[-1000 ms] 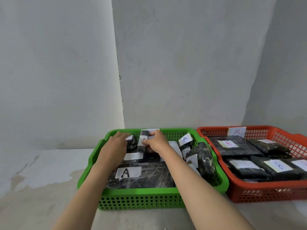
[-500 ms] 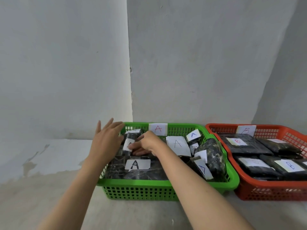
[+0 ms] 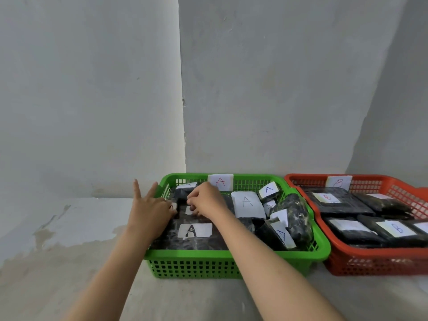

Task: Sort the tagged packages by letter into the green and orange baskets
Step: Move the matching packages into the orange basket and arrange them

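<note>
Down in the green basket (image 3: 231, 257), the fingers (image 3: 193, 200) of the right hand (image 3: 206, 201) are curled over a small dark package whose white tag (image 3: 188, 210) barely shows beneath them (whether they pinch it or only press on it I cannot tell). The left hand (image 3: 150, 210) lies at the basket's left wall with two fingers (image 3: 136, 188) raised straight and spread above the rim, while its thumb side touches a small tagged package (image 3: 173, 206) just beside the right hand.

Nearer the front wall lies a large flat package (image 3: 196, 242) with a bold black A on its tag, partly under both forearms. To the right, more dark packages with A tags (image 3: 247, 203) stand and lean against each other, and a paper A label (image 3: 220, 181) sits on the far rim.

Touching the green basket on its right is the orange basket (image 3: 370, 262), which carries a B label (image 3: 339, 181) on its far rim and holds flat dark packages with B tags (image 3: 396, 228).

Both baskets rest on a pale, stained bench (image 3: 58, 262) against a grey wall (image 3: 266, 89).
</note>
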